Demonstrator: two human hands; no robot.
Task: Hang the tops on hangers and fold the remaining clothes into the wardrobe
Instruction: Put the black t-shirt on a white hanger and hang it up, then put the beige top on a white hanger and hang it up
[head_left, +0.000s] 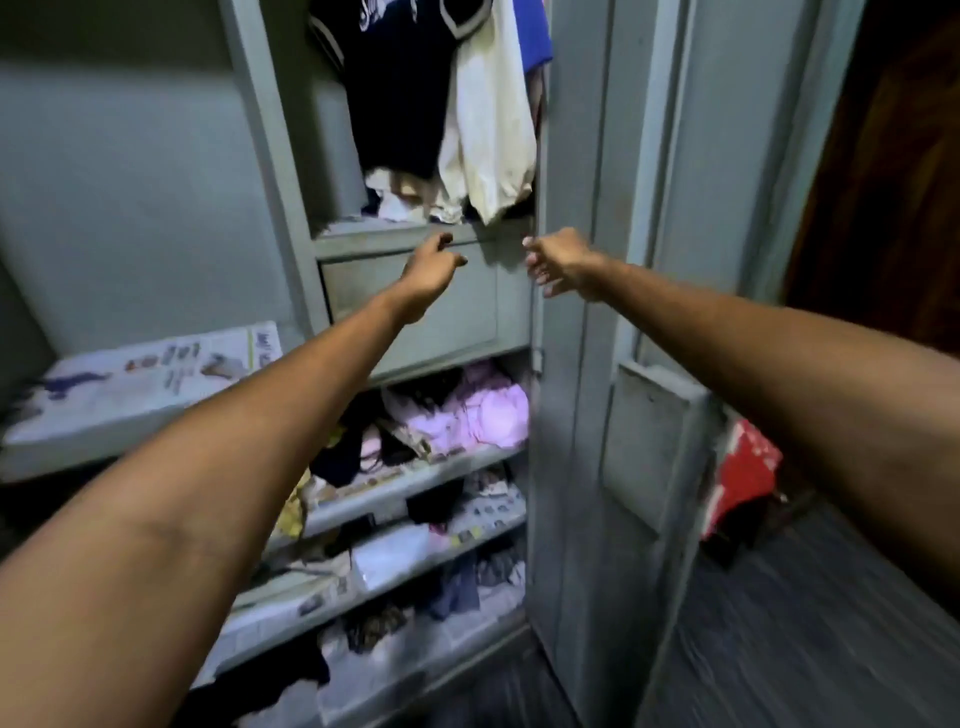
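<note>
Here, both bare arms reach forward into a grey-green metal wardrobe whose doors stand open. At far left, a shelf on the left door carries a sheet of printed newspaper. The left hand hangs in front of the closed drawer panel, just under the front edge of the hanging compartment's floor; its fingers are curled in loosely and grip nothing that can be seen. Above and between the two hands, a navy top with white lettering hangs beside a cream top, whose lower hem drops almost to the compartment's front edge, a short way above the right hand. A blue garment shows at the right edge of that compartment, and a small heap of crumpled clothes lies on its floor behind the hanging tops. The right hand is near the right edge of the drawer panel, by the wardrobe's inner frame, with fingers bent and slightly spread; motion blur hides whether it pinches anything. Below the drawer, well under both hands, a pink garment lies bundled on the first open shelf with dark items beside it, and further loose clothes sit on the paper-lined shelves beneath. At right, past the right door, a red cloth lies on the floor.
</note>
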